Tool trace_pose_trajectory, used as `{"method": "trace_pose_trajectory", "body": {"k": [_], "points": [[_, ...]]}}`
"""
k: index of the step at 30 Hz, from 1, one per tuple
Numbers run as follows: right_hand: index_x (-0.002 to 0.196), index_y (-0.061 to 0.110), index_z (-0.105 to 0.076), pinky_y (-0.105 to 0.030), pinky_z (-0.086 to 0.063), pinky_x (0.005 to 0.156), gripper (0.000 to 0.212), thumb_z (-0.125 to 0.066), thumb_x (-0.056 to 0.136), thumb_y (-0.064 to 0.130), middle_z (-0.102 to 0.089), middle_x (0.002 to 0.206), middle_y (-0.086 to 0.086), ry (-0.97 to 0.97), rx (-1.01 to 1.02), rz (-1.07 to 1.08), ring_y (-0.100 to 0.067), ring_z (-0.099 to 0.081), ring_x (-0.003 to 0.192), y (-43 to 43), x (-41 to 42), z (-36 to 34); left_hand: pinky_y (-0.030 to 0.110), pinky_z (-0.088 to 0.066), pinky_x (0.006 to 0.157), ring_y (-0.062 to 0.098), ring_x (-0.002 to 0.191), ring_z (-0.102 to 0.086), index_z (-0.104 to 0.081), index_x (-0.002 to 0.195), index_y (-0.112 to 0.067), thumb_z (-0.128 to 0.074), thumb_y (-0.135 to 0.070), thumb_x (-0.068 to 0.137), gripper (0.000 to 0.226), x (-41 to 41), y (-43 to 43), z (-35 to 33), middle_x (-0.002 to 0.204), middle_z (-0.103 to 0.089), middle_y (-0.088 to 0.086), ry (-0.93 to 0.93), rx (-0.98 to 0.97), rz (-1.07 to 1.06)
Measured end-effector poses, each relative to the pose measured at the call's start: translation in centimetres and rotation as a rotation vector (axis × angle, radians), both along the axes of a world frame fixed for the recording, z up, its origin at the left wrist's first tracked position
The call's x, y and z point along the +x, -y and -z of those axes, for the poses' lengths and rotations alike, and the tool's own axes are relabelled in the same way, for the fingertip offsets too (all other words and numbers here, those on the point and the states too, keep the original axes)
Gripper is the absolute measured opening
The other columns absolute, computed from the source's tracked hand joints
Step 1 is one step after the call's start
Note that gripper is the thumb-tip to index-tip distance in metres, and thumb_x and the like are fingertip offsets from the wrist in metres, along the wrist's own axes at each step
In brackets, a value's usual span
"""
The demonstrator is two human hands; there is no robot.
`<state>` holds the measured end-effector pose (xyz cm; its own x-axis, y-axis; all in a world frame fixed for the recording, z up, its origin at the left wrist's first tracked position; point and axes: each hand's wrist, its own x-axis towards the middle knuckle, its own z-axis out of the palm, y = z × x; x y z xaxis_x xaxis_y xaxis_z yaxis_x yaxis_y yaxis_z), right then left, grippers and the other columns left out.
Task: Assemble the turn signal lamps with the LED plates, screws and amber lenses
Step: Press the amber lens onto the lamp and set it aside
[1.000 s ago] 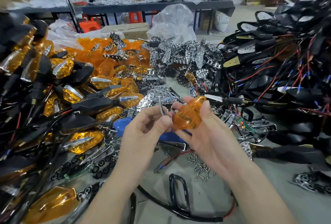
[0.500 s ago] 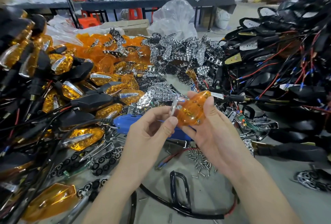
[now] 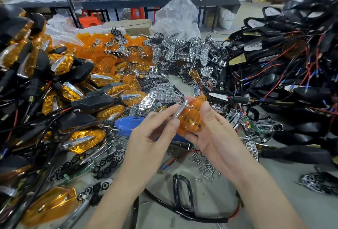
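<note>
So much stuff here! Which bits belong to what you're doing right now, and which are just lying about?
In the job: amber lens in the right hand; chrome strip pinched by the left hand; loose screws; heap of chrome plates; blue corded tool.
Just lying about: plastic bags; cardboard box; orange stool; far table.

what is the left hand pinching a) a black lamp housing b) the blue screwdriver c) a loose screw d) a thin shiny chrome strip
d: the left hand pinches the thin shiny chrome strip at the edge of the translucent amber plastic lens that the right hand holds.
</note>
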<state>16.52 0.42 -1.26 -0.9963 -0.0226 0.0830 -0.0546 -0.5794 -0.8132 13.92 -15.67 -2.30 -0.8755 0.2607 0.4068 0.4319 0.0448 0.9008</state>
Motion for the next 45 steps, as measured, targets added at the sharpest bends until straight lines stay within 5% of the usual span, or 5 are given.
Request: {"method": "trace_pose_trajectory", "body": {"k": [6, 14, 24, 31, 45], "points": [[0.128, 0.019, -0.069, -0.041, -0.058, 0.093, 0.052, -0.068, 0.088, 0.052, -0.066, 0.133, -0.022, 0.014, 0.031, 0.007, -0.039, -0.065, 0.122, 0.0, 0.0, 0.0, 0.027, -0.056, 0.087, 0.017, 0.101, -0.067, -0.067, 0.123, -0.049, -0.063, -0.041, 0.092, 0.032, 0.0, 0.1, 0.1, 0.106, -0.068, -0.001, -0.016, -0.02, 0.011], [0.129, 0.021, -0.069, -0.036, -0.058, 0.091, 0.05, -0.069, 0.088, 0.05, -0.071, 0.122, -0.011, 0.009, 0.049, 0.001, -0.025, -0.07, 0.109, 0.2, 0.0, 0.3, 0.028, -0.05, 0.072, 0.016, 0.08, -0.058, -0.066, 0.122, -0.052, -0.064, -0.042, 0.092, 0.031, 0.0, -0.2, 0.6, 0.089, -0.057, 0.0, -0.059, -0.068, -0.024], [0.13, 0.017, -0.059, -0.038, -0.058, 0.094, 0.037, -0.056, 0.097, 0.033, -0.073, 0.123, -0.012, 0.008, 0.022, 0.016, -0.029, -0.069, 0.117, 0.8, 0.2, 0.4, 0.004, -0.037, 0.073, -0.002, 0.087, -0.053, -0.055, 0.137, -0.039, -0.053, -0.038, 0.1, 0.037, 0.6, -0.7, 0.9, 0.096, -0.043, -0.014, -0.411, -0.381, -0.138], [0.124, 0.01, -0.058, -0.037, -0.061, 0.084, 0.033, -0.054, 0.097, 0.028, -0.074, 0.118, -0.016, 0.042, -0.092, 0.03, -0.029, -0.072, 0.108, 0.7, 0.2, 0.0, 0.022, -0.049, 0.069, 0.001, 0.086, -0.053, -0.048, 0.141, -0.034, -0.053, -0.043, 0.099, 0.043, 1.0, -0.7, 0.7, 0.109, -0.044, -0.014, -0.468, -0.469, -0.158], [0.125, 0.007, -0.056, -0.033, -0.062, 0.069, 0.027, -0.051, 0.105, 0.024, -0.076, 0.112, -0.018, 0.234, -0.2, 0.02, -0.026, -0.076, 0.093, 0.3, -0.1, 0.1, 0.027, -0.056, 0.071, 0.011, 0.092, -0.06, -0.064, 0.126, -0.014, -0.061, -0.035, 0.097, 0.036, 0.5, -0.5, 0.6, 0.109, -0.059, -0.003, -0.645, -0.562, -0.172]]}}
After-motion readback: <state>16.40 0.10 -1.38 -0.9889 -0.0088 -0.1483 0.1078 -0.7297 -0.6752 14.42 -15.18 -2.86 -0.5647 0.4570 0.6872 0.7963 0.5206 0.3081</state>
